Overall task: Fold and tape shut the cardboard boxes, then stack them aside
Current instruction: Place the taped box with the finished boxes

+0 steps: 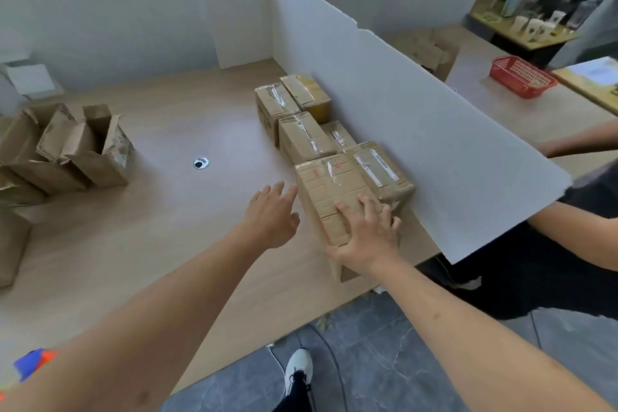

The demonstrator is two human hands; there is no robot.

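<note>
At the bottom of the frame a white shoe (pixel 298 365) stands on the grey tiled floor (pixel 384 354), just below the edge of the wooden counter (pixel 133 244). Both forearms reach up from the lower corners. The right hand (pixel 366 237) lies on the near end of the nearest taped box (pixel 329 192), right of centre, its fingers (pixel 347 214) spread flat over the top and the thumb against the near side. The left hand (pixel 271 216) hovers just left of that box with fingers relaxed and straight, holding nothing; whether the fingertips touch the box cannot be told. Beside this box, against the white divider board (pixel 384 104), sits another sealed box (pixel 381 167) with a label. Beyond them 4 more taped boxes (pixel 301 110) stand in a row along the board. At middle left a cluster of open, unfolded boxes (pixel 67 147) rests on the counter. At upper right a red basket (pixel 521 76) sits on another counter.
</note>
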